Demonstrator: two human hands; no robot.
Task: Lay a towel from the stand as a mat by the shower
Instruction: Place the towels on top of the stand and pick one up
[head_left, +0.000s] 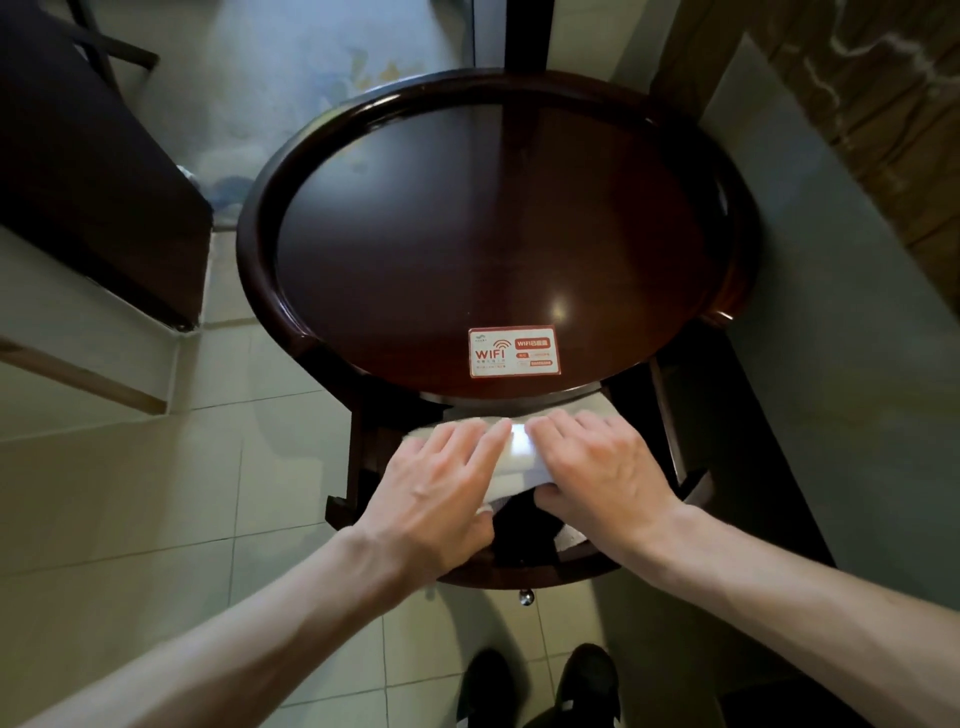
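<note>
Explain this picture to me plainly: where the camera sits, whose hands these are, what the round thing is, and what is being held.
There is one picture, taken by a wide-angle camera worn on a person's head, looking down. No machine is involved: the two bare arms belong to that person, whose dark shoes show at the bottom. The round dark thing is the top of a wooden stand, carrying only a WiFi card. Beneath it is a lower shelf holding a folded white towel. The left hand and right hand lie on the towel, thumbs tucked under its front edge, apparently gripping it to draw it out. The floor is pale tile.
</note>
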